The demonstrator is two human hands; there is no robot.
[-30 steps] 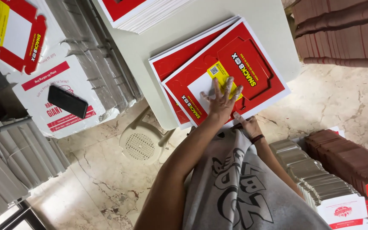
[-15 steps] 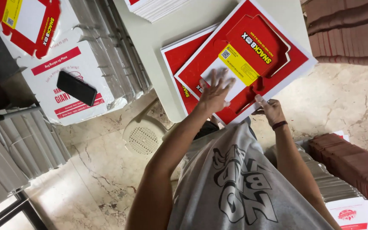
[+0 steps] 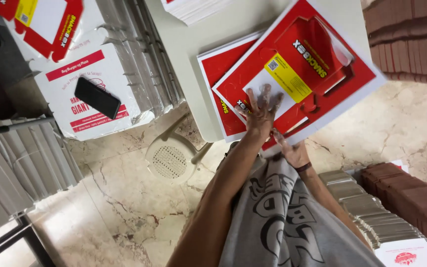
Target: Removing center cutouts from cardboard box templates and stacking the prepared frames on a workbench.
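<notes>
Left hand (image 3: 260, 111) is pressing flat, fingers spread and not curled round anything, palm down on the top red printed cardboard sheet (image 3: 297, 74). That sheet is lying skewed on the stack of red sheets (image 3: 218, 74) at the near edge of the pale table (image 3: 193, 64), with its near corner overhanging the edge, so the flat palm seems to be pinning or sliding it rather than lifting it. Right hand (image 3: 292, 152) is sitting lower, at the overhanging edge of the same sheet, fingers reaching up under or against it; probably pinching the edge, but the grip is half hidden, so I cannot tell if it is closed.

A second stack of sheets (image 3: 193, 7) is showing at the far side of the table. On the left, a black phone (image 3: 97, 97) is lying on a white flat box blank (image 3: 87, 94), which is resting on grey folded cardboard bundles (image 3: 21, 153). A round perforated stool seat (image 3: 170, 160) is standing on the marble floor (image 3: 124, 207) beneath the table edge. Brown cardboard stacks (image 3: 411, 39) are piled on the right.
</notes>
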